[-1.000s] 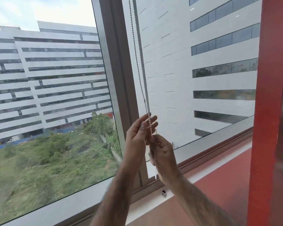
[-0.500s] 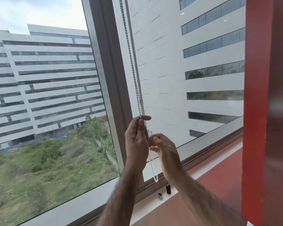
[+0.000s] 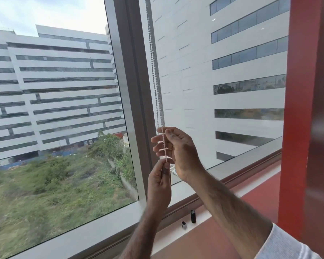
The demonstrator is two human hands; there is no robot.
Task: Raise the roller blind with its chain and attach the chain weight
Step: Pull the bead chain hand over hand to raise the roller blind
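A white bead chain [image 3: 153, 71] hangs down along the grey window frame [image 3: 131, 90] into both hands. My right hand [image 3: 181, 152] is the upper one; its thumb and forefinger pinch the chain, which runs down across its curled fingers. Just below, my left hand [image 3: 159, 182] pinches the chain between thumb and fingertips. A loop of chain shows behind the hands. A black cylindrical chain weight [image 3: 193, 216] stands on the sill, with a small dark cap piece [image 3: 184, 225] beside it. The blind's fabric is out of view above.
The white window sill [image 3: 209, 208] runs along the bottom of the glass, with a red surface [image 3: 204, 240] below it. A red pillar [image 3: 303, 109] stands close on the right. Buildings and greenery lie beyond the glass.
My right hand has risen above the left and taken the chain higher up. My left hand has dropped lower with the chain. The view has shifted, showing both pieces on the sill.
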